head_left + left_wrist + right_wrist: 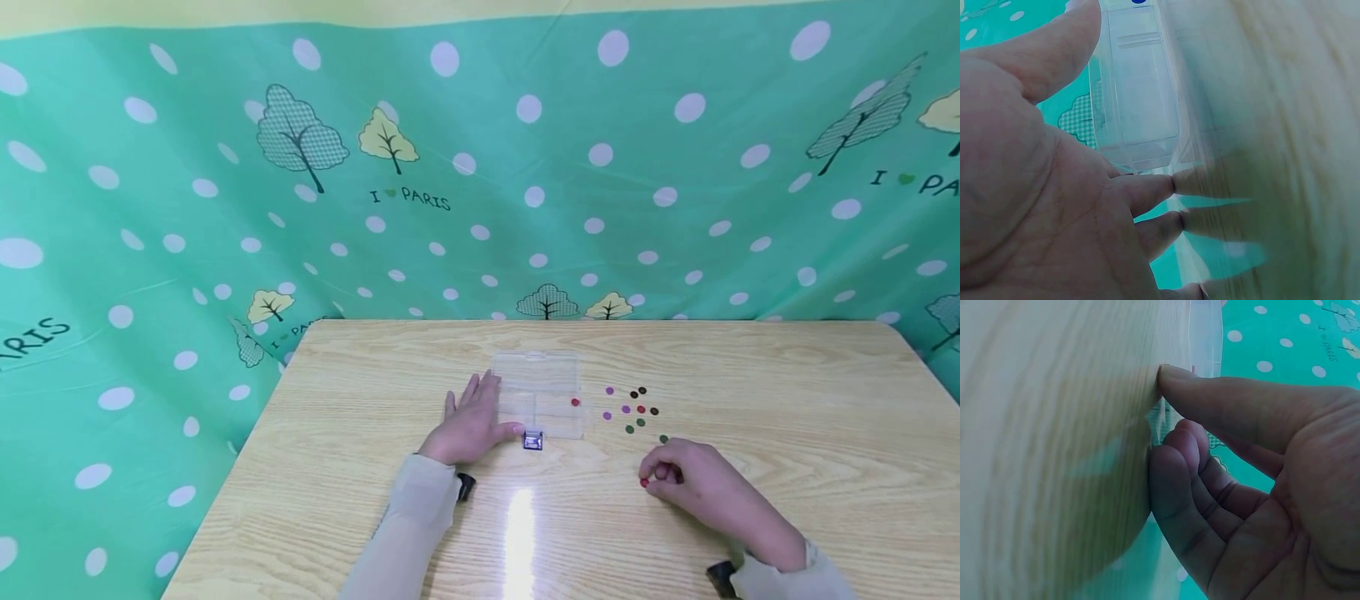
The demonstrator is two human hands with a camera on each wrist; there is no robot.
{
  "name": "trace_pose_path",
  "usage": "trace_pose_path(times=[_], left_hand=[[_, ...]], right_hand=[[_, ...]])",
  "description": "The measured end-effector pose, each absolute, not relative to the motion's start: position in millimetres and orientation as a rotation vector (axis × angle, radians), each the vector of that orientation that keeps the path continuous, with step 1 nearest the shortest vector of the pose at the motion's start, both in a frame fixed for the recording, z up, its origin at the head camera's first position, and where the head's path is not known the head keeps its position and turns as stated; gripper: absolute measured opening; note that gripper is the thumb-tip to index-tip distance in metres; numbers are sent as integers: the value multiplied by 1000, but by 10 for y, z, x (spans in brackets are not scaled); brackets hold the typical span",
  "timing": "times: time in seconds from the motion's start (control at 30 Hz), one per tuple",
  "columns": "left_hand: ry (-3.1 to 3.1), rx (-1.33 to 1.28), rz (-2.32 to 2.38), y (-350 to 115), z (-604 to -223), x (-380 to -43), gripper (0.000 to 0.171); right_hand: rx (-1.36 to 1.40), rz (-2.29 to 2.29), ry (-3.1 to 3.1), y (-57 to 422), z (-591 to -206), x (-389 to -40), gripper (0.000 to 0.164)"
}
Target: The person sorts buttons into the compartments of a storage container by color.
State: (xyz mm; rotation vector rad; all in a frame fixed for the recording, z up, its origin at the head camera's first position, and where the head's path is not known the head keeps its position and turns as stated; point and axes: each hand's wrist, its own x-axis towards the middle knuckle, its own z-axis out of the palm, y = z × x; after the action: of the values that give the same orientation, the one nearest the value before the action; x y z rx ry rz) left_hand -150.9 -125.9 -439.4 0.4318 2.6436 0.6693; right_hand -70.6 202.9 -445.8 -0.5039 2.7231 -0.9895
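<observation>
A clear plastic box lies with its lid folded back, and one small red disc is inside its right part. My left hand rests flat at the box's left side, fingers spread and thumb at the near edge beside a small blue piece. In the left wrist view the fingertips touch the table by the box wall. At the near right, my right hand pinches another red disc at table level between thumb and forefinger. Its other fingers are curled, and the thumb hides the disc in the right wrist view.
Small discs lie scattered right of the box: purple, black, green and one red. A green disc is just beyond the right hand. A green dotted cloth hangs behind the wooden table.
</observation>
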Motion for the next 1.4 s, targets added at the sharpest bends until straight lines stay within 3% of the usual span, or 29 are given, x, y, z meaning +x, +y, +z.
trace_pose_path(times=[0.57,1.4], left_hand=[[2641,448,676,-1257,-4399,-1507,90],[2636,441,678,-1253,-4372,-1516,89]], right_hand=[[-350,-900,2708,1968,-4441,-700,16],[-363,-917,2669,1959,-4393,-732,16]])
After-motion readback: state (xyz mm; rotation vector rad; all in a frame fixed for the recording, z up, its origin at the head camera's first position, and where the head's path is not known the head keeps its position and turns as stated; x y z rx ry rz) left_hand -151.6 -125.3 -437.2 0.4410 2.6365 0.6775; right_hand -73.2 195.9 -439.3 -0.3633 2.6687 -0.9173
